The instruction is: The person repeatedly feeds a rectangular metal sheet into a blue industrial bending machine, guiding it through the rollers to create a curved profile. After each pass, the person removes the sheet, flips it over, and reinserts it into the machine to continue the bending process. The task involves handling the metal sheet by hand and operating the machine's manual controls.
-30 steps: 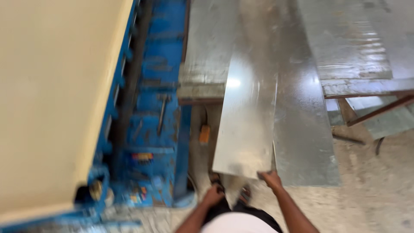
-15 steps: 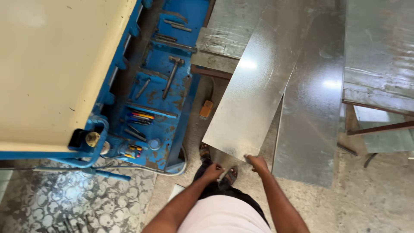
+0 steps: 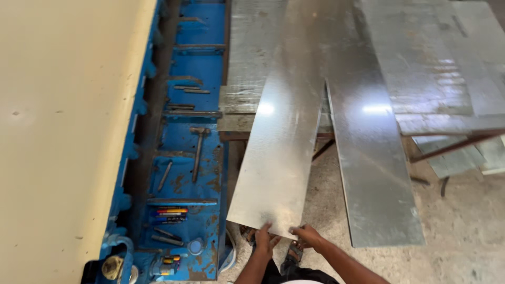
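So the biggest thing in view is the cream panel (image 3: 63,131) taking up the whole left side, getting cut off by the frame at the top, left and bottom. Right next to it the blue machine bed (image 3: 208,68) is running up and away from the camera, with a hammer (image 3: 197,152) and some markers (image 3: 169,212) lying loose on it; the smaller bits down there are too tiny to call.

Across the top the counter (image 3: 447,123) is carrying overlapping galvanized sheets, and its far end is running out of frame. One long sheet (image 3: 376,173) is hanging off the counter edge and sloping down toward the concrete floor (image 3: 463,231).

The sheet being handled (image 3: 281,152) is long and narrow, its long axis going from the person up and away, leaning a bit right. The far end is lying over the counter stack and I can't tell where it stops. The near end is sitting low, just in front of the person.

Both hands are clamping that near short edge: left hand (image 3: 264,237) is pinching it with the fingers curled underneath, right hand (image 3: 306,235) is gripping the corner beside it. Sandalled feet are peeking out below, half hidden
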